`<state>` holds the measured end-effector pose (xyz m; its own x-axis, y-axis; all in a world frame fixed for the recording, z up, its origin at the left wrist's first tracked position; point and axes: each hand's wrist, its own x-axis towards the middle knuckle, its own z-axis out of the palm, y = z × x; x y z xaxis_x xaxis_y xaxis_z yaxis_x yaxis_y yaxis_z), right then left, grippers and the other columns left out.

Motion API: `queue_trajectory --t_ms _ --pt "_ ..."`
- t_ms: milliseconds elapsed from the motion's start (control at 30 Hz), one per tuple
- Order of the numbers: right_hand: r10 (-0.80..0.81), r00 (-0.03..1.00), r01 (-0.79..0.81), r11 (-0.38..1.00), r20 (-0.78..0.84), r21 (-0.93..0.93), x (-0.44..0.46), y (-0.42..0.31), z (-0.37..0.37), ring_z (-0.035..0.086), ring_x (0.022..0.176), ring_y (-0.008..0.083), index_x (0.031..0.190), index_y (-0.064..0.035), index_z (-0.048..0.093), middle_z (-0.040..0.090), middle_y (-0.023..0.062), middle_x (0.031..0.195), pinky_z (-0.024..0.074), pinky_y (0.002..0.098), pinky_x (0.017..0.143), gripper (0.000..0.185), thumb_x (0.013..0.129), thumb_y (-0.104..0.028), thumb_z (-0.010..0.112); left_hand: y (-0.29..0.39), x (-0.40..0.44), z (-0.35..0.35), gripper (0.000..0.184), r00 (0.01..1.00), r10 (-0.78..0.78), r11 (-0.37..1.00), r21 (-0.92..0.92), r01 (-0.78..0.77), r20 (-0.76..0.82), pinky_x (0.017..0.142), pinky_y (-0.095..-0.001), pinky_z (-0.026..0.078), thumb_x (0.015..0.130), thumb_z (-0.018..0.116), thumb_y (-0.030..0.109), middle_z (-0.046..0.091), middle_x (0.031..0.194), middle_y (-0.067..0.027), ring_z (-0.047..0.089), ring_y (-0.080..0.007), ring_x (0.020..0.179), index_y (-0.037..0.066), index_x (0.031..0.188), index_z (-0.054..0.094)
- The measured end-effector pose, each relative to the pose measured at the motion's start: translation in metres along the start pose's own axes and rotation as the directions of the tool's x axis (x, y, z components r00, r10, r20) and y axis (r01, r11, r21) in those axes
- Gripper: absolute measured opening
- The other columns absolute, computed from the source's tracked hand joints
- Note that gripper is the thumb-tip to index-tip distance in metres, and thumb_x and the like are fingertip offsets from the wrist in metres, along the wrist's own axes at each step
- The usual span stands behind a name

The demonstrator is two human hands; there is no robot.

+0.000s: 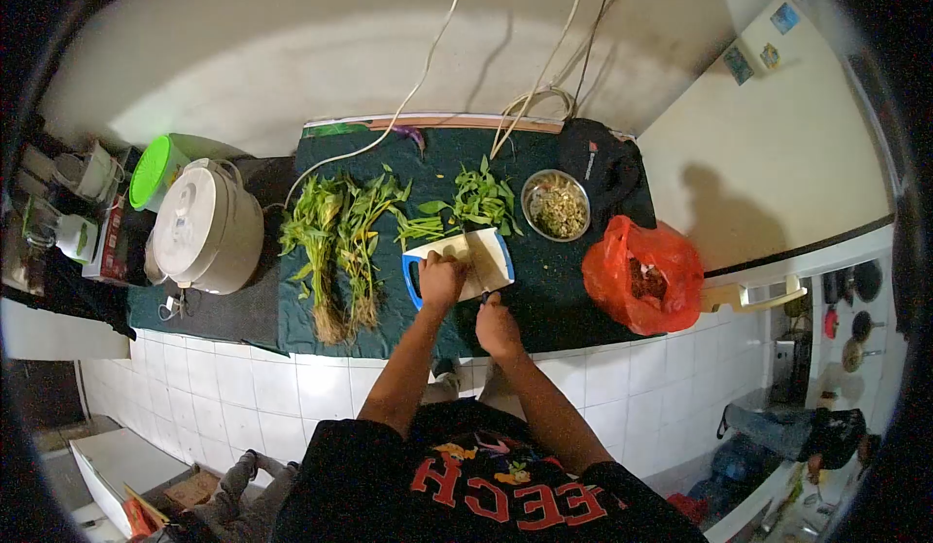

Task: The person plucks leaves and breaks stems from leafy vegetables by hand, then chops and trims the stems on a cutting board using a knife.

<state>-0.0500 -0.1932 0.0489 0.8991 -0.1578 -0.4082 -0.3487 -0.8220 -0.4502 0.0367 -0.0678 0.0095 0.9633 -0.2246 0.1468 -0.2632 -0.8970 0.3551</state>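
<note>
My right hand (498, 326) is closed on the dark handle of a knife (477, 269), whose blade lies over the white cutting board (494, 257) with a blue edge. On the board's left part rests my left hand (441, 279), fingers curled down; whatever is under them is hidden. Just behind the board are cut green stems (421, 228) and a heap of green leaves (484, 196). Bunches of leafy greens with roots (326, 242) lie to the left. A metal bowl (556, 206) of chopped pieces stands to the right.
A red plastic bag (643, 276) sits at the right end of the dark green cloth. A white rice cooker (209, 227) and a green-lidded container (154, 173) stand left. A cable (425, 75) crosses the back. Other people (826, 438) are at lower right and lower left.
</note>
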Motion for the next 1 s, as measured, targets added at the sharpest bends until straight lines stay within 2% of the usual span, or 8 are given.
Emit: queue_trajectory --t_ms 67,200,267,467,533,767,833,1000 --pt "-0.118 0.992 0.117 0.992 -0.036 -0.038 0.001 -0.002 -0.003 0.068 0.079 0.0425 0.118 0.0156 0.042 0.066 0.0293 0.084 0.0554 0.0514 0.067 0.038 0.09 -0.009 0.046 0.0 0.005 0.001 0.015 0.999 -0.042 0.999 0.012 0.041 0.026 0.082 -0.0434 0.04 0.08 0.064 0.031 0.068 0.087 -0.0013 0.054 -0.0261 0.096 0.019 0.082 0.075" --pt "-0.037 0.998 0.033 0.996 -0.049 -0.08 -0.018 0.009 0.016 0.067 0.078 0.0444 0.112 0.0053 0.042 0.066 0.0275 0.083 0.0533 0.0529 0.068 0.03 0.098 -0.021 0.043 0.003 0.006 -0.003 0.017 0.992 -0.111 0.993 0.035 0.109 0.063 0.08 -0.0442 0.04 0.079 0.066 0.033 0.068 0.084 -0.0028 0.054 -0.0273 0.096 0.019 0.081 0.075" --pt "-0.177 0.977 0.164 0.979 -0.114 -0.12 -0.02 0.038 0.048 0.066 0.082 0.0449 0.112 0.0055 0.042 0.066 0.0275 0.085 0.053 0.0534 0.071 0.029 0.098 -0.02 0.045 0.001 0.005 0.002 0.017 0.992 -0.118 0.993 0.026 0.117 0.047 0.08 -0.0443 0.041 0.078 0.066 0.034 0.068 0.084 -0.0033 0.054 -0.0275 0.096 0.019 0.081 0.076" --pt "-0.039 0.999 0.039 0.999 -0.003 -0.03 -0.006 -0.012 -0.01 0.065 0.086 0.0445 0.113 0.0061 0.043 0.065 0.0278 0.089 0.0527 0.0529 0.072 0.031 0.098 -0.021 0.044 0.001 0.006 0.002 0.015 0.98 -0.172 0.985 0.037 0.169 0.096 0.079 -0.0449 0.041 0.077 0.067 0.033 0.069 0.086 -0.0044 0.055 -0.0279 0.096 0.023 0.083 0.076" --pt "-0.064 0.998 0.063 0.997 -0.01 -0.049 -0.009 -0.013 -0.011 0.065 0.085 0.0448 0.114 0.0058 0.042 0.065 0.0275 0.089 0.0527 0.0531 0.072 0.031 0.099 -0.021 0.043 0.003 0.005 -0.001 0.014 0.968 -0.233 0.973 0.025 0.231 0.097 0.079 -0.0448 0.041 0.078 0.066 0.032 0.069 0.086 -0.0039 0.055 -0.0281 0.096 0.023 0.083 0.076" --pt "-0.026 0.998 0.024 0.999 -0.051 -0.034 -0.011 0.013 0.026 0.065 0.083 0.0454 0.112 0.0041 0.042 0.066 0.0285 0.087 0.0528 0.0529 0.073 0.03 0.099 -0.023 0.043 -0.003 0.0 0.008 0.013 0.979 -0.198 0.98 0.008 0.198 0.042 0.081 -0.0452 0.04 0.078 0.066 0.028 0.067 0.093 -0.0013 0.054 -0.0275 0.096 0.021 0.085 0.075" --pt "0.004 0.999 -0.003 1.0 -0.053 0.008 -0.004 0.0 0.011 0.065 0.081 0.0456 0.112 0.0039 0.042 0.065 0.0291 0.087 0.0528 0.0532 0.073 0.03 0.098 -0.023 0.044 -0.004 -0.006 0.009 0.013 0.995 -0.102 0.993 -0.056 0.102 0.0 0.081 -0.0441 0.04 0.077 0.068 0.025 0.065 0.094 -0.001 0.054 -0.027 0.096 0.019 0.086 0.075" --pt "-0.178 0.979 0.173 0.983 -0.101 -0.058 -0.012 -0.002 0.007 0.066 0.082 0.0456 0.111 0.0048 0.041 0.065 0.0306 0.087 0.0531 0.0533 0.069 0.029 0.097 -0.021 0.046 -0.005 -0.015 0.018 0.015 0.991 -0.087 0.991 -0.112 0.075 -0.106 0.081 -0.0419 0.041 0.077 0.069 0.024 0.063 0.092 -0.0003 0.054 -0.0263 0.095 0.017 0.089 0.075"
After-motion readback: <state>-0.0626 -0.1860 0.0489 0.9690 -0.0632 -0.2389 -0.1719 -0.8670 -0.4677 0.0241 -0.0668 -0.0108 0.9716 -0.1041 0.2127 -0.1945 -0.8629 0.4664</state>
